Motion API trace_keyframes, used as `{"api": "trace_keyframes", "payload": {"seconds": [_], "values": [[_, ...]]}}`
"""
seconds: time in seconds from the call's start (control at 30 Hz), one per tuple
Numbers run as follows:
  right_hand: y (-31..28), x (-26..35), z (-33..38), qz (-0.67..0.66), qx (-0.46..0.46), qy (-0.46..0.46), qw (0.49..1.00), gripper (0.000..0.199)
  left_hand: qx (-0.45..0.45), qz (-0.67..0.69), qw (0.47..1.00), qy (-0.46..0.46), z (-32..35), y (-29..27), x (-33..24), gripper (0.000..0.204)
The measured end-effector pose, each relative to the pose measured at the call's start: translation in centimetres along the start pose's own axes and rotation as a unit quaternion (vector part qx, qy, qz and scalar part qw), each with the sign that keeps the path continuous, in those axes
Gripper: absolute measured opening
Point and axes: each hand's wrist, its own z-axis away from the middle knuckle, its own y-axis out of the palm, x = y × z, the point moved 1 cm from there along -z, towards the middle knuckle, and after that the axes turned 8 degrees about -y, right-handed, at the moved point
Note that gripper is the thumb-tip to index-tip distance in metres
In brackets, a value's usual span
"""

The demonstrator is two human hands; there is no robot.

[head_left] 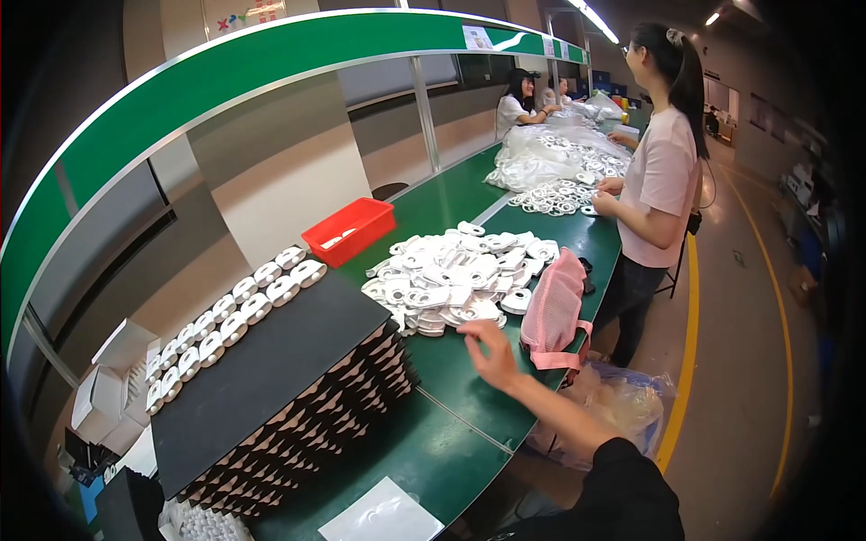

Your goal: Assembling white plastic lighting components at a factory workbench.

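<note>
My right hand (492, 357) reaches over the green table at the near edge of a heap of white plastic parts (456, 279). Its fingers are bent and apart, and nothing shows between them. Each part is rounded, many with a round hole. To the left of the heap stands a tall stack of dark sheets or trays (271, 361) with wavy edges. Along its far side, white rounded parts (233, 326) sit in two rows. My left hand is out of view.
A red bin (350, 231) holding a few white pieces stands behind the heap. A pink mesh bag (552, 307) lies at the table's right edge. A white sheet (383, 514) rests in front. One co-worker (663, 171) stands at the right, handling white rings (552, 197); others sit farther back.
</note>
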Motion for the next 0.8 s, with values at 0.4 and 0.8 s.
{"api": "trace_keyframes", "payload": {"seconds": [0.4, 0.8], "values": [[-12.5, -27.5, -11.1, 0.375, 0.208, 0.431, 0.794, 0.081, -0.038, -0.157, 0.470, -0.868, 8.9, 3.2, -17.1, 0.057], [-9.1, -29.3, -12.1, 0.306, 0.163, 0.697, 0.627, 0.117, -0.027, -0.190, 0.446, -0.874, 7.0, 4.6, -16.2, 0.049]]}}
